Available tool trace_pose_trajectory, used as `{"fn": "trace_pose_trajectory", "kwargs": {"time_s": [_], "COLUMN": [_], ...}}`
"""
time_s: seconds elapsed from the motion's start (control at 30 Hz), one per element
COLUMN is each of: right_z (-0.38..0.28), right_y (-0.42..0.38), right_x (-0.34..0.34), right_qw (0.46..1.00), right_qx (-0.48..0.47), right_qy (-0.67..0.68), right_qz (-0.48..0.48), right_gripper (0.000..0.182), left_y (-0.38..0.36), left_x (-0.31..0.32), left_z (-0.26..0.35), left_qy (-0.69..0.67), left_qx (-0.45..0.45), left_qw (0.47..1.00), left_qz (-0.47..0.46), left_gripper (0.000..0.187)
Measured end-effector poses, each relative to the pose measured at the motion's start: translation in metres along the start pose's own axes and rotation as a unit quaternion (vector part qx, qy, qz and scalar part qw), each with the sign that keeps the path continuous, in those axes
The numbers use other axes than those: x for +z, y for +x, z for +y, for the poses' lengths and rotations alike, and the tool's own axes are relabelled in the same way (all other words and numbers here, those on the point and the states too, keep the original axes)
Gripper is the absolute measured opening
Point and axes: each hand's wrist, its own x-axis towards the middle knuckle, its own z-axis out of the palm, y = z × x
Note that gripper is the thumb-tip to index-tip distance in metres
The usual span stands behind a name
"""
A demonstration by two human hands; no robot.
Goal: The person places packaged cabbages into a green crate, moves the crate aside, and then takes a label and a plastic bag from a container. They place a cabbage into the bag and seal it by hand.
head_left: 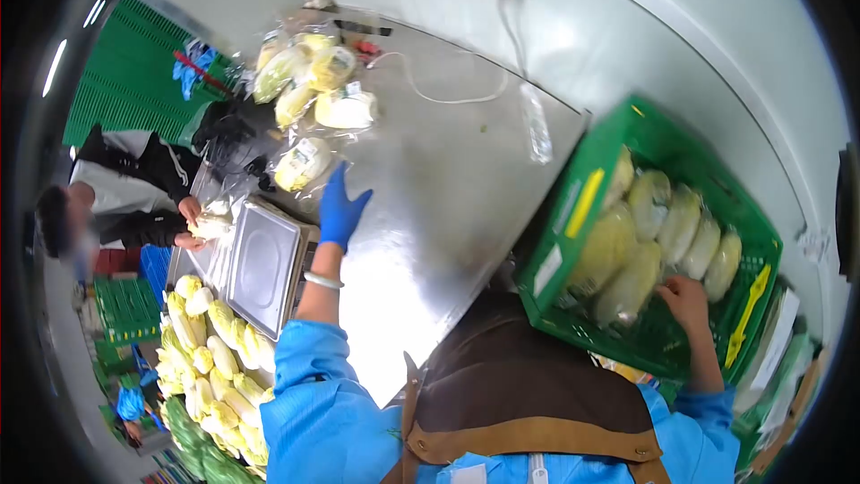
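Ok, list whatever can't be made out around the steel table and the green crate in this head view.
- Green plastic crate: its underside is hidden by the brown apron.
- Bare right hand: its fingertips are hidden among the wrapped pale cabbages.
- Blue-gloved left hand: whether it touches the steel table is unclear.
- Flat metal scale: any display is too small to read.

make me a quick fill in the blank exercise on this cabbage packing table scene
1. The left hand wears a glove coloured ____.
2. The bare right hand rests inside the ____ crate of wrapped cabbages.
3. The weighing scale sits on a table made of ____.
4. Across the table, another person's hands hold a ____.

Missing words: blue; green; metal; cabbage
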Motion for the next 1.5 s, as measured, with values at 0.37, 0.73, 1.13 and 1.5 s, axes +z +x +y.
{"fn": "trace_pose_trajectory", "kwargs": {"time_s": [0.37, 0.73, 1.13, 1.5], "right_z": [-0.367, -0.628, -0.487, -0.077], "right_y": [0.155, 0.372, 0.273, -0.022], "right_x": [0.007, 0.207, 0.094, -0.11], "right_qw": [0.886, 0.909, 0.807, 0.824], "right_qx": [-0.463, -0.405, -0.225, 0.055], "right_qy": [0.019, -0.102, 0.367, 0.562], "right_qz": [-0.005, 0.003, -0.403, 0.047], "right_gripper": [0.051, 0.105, 0.098, 0.102], "left_y": [0.128, 0.13, 0.134, 0.087], "left_x": [-0.026, -0.021, -0.004, -0.028], "left_z": [-0.17, -0.188, -0.216, -0.118], "left_qy": [0.257, 0.157, 0.051, -0.621], "left_qx": [-0.034, -0.042, -0.047, -0.257], "left_qw": [0.958, 0.982, 0.995, 0.733], "left_qz": [-0.126, -0.093, -0.067, -0.102], "left_gripper": [0.123, 0.109, 0.1, 0.076]}}
